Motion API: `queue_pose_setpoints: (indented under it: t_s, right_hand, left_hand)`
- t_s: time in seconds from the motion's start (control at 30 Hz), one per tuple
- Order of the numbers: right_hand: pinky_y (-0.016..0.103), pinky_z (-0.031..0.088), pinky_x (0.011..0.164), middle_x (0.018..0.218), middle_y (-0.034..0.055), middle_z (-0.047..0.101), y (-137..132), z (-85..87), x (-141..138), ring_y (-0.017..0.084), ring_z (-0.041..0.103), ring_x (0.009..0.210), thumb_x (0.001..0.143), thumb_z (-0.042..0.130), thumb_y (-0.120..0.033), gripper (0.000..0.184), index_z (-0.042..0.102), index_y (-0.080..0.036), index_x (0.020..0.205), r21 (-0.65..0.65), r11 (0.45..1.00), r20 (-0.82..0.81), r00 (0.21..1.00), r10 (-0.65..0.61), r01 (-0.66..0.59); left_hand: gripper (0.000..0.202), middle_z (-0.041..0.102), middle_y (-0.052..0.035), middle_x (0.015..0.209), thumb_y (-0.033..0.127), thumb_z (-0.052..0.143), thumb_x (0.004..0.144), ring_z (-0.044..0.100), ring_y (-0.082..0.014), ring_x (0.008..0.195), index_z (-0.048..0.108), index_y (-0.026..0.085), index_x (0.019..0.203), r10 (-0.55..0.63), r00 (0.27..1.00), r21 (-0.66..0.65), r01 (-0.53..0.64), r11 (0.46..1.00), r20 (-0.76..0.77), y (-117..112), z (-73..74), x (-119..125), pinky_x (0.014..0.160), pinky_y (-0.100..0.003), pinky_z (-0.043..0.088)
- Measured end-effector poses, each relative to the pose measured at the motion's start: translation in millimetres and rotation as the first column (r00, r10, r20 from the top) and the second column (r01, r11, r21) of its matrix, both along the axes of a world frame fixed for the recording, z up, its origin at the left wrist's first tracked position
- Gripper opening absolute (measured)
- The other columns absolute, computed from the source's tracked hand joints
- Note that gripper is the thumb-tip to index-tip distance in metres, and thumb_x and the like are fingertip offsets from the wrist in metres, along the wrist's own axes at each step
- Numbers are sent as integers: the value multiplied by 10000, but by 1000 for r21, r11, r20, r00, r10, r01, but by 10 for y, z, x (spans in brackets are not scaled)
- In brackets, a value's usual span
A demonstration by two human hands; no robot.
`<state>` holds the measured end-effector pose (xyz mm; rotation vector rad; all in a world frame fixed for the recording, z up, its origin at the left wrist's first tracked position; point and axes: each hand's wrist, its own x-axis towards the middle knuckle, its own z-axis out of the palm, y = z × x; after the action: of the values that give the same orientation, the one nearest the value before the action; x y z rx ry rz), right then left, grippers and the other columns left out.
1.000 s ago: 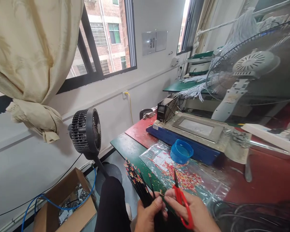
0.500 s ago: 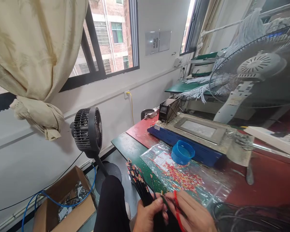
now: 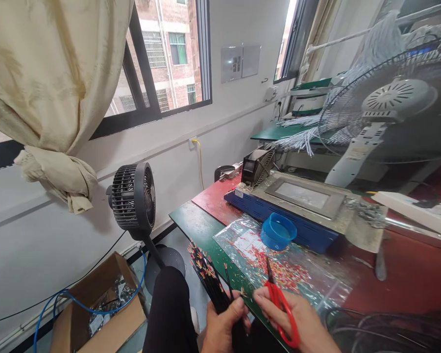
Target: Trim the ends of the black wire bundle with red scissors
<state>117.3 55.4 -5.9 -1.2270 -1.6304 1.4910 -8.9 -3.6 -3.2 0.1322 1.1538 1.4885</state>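
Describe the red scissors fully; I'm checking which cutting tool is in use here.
The red scissors are small, with bright red looped handles that look plastic and short dark blades. They sit in the right hand, fingers through the loops, blades pointing up and away over the clear plastic sheet strewn with coloured bits. The blades look nearly closed and touch nothing. The left hand, gripping a bundle of black wires, is just beside them.

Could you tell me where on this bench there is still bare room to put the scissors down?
Bare green top shows left of the plastic sheet, behind the wire bundle, and red top right of the blue tray. It is crowded by the left hand, right hand with scissors, and black cables.
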Motion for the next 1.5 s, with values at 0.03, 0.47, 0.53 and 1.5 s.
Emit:
queue_pose_setpoints:
  t_s: [0.03, 0.47, 0.53, 1.5]
  right_hand:
    - [219, 421, 459, 534, 4, 603, 16, 1, 16, 139, 553, 476, 671, 638, -544, 368, 656, -178, 651, 127, 991, 49, 998, -38, 31]
    - [168, 518, 559, 664, 11, 683, -15, 192, 47, 146, 668, 616, 831, 569, -354, 194, 695, -219, 771, 731, 681, 84, 996, -37, -37]
    - [172, 517, 558, 691, 16, 690, 2, 187, 60, 148, 668, 617, 825, 577, -361, 187, 691, -217, 784, 725, 688, 95, 994, -52, -33]
    - [195, 359, 418, 485, -29, 512, -50, 65, -14, 94, 458, 437, 686, 643, -543, 380, 568, -177, 622, -119, 992, -143, 989, 34, -52]
  left_hand:
    - [375, 612, 8, 493, 307, 784, 494, 507, -80, 414, 616, 107, 763, -4, 1000, -6, 4, 1000, 0, -1, 6, -8, 457, -221, 370]
    - [378, 584, 7, 452, 319, 776, 462, 468, -70, 373, 629, 89, 723, -105, 992, -39, 103, 994, -67, 11, -8, -57, 421, -216, 337]
    - [379, 578, 5, 433, 341, 773, 449, 457, -73, 354, 623, 97, 697, -129, 989, -42, 126, 991, -74, 24, -5, -74, 404, -219, 323]
    - [254, 602, -6, 493, 274, 749, 530, 493, -70, 405, 645, 102, 685, -174, 985, 71, 173, 982, 6, -40, 98, -49, 482, -226, 350]
